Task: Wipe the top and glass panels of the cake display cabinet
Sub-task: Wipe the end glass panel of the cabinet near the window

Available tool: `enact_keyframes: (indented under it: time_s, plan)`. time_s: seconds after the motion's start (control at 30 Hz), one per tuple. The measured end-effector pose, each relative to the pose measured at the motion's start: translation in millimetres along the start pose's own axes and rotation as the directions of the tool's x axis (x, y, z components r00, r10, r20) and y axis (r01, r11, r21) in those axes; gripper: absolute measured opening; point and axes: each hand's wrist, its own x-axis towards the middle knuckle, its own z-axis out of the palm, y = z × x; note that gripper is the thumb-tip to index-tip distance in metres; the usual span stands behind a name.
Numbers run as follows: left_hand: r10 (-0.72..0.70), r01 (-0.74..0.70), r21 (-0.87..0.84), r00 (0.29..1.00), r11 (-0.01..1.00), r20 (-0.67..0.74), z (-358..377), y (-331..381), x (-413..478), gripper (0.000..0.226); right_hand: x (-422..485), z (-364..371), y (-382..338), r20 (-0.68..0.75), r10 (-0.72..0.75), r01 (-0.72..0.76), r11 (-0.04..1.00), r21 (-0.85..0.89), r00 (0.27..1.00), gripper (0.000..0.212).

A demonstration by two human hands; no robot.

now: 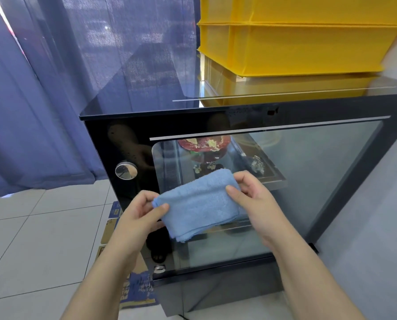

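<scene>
A black cake display cabinet (pixel 105 144) stands in front of me, with a glossy dark glass top (pixel 146 88) and a big glass front panel (pixel 308 181). A folded light-blue cloth (pixel 199 204) is held in the air in front of that panel. My left hand (pixel 142 215) pinches its left end between thumb and fingers. My right hand (pixel 252 195) pinches its right end. Inside the cabinet a red cake (pixel 204 144) sits on a shelf, partly hidden by the cloth.
Stacked yellow plastic crates (pixel 296 42) stand at the back right, behind the cabinet top. A blue curtain (pixel 31 112) hangs on the left. Flattened cardboard (pixel 137 289) lies on the white tiled floor (pixel 31 239) under the cabinet's left side. A round chrome knob (pixel 126 170) sticks out of the black frame.
</scene>
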Motion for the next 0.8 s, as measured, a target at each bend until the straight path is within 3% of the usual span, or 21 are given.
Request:
enact_keyframes:
  time_s: [0.1, 0.2, 0.3, 0.37, 0.43, 0.53, 0.67, 0.73, 0.8]
  plan:
    - [0.105, -0.122, 0.287, 0.992, 0.95, 0.072, 4, 8, 4, 0.04, 11, 7, -19, 0.236, -0.119, 0.2, 0.913, -0.355, 0.964, 0.008]
    - [0.12, -0.16, 0.304, 0.982, 0.939, 0.148, 20, 17, 6, 0.012, 22, 14, -31, 0.334, -0.119, 0.295, 0.783, -0.548, 0.935, 0.007]
    - [0.181, -0.203, 0.301, 0.979, 0.932, 0.099, 22, 17, 8, 0.014, 26, 3, -29, 0.31, -0.005, 0.207, 0.756, -0.621, 0.951, 0.015]
    - [0.186, -0.207, 0.301, 0.978, 0.931, 0.099, 19, 16, 8, 0.015, 25, -4, -23, 0.274, 0.044, 0.121, 0.822, -0.556, 0.961, 0.014]
    - [0.194, -0.218, 0.309, 0.975, 0.926, 0.108, 18, 15, 8, 0.015, 24, -4, -18, 0.183, -0.045, 0.136, 0.844, -0.519, 0.982, 0.01]
    - [0.219, -0.24, 0.352, 0.971, 0.905, 0.098, 25, 19, 10, 0.01, 28, 2, -7, 0.047, -0.239, 0.208, 0.709, -0.673, 0.97, 0.004]
    - [0.276, -0.271, 0.393, 0.96, 0.879, 0.046, 34, 28, 20, 0.007, 34, 6, -6, -0.038, -0.348, 0.173, 0.556, -0.813, 0.937, 0.005]
    - [0.347, -0.303, 0.458, 0.938, 0.836, -0.014, 38, 32, 28, 0.009, 37, 9, -8, -0.136, -0.345, 0.138, 0.662, -0.737, 0.929, 0.006]
    - [0.436, -0.321, 0.533, 0.895, 0.783, -0.1, 45, 37, 34, 0.011, 43, 24, -8, -0.257, -0.318, 0.149, 0.843, -0.517, 0.913, 0.008]
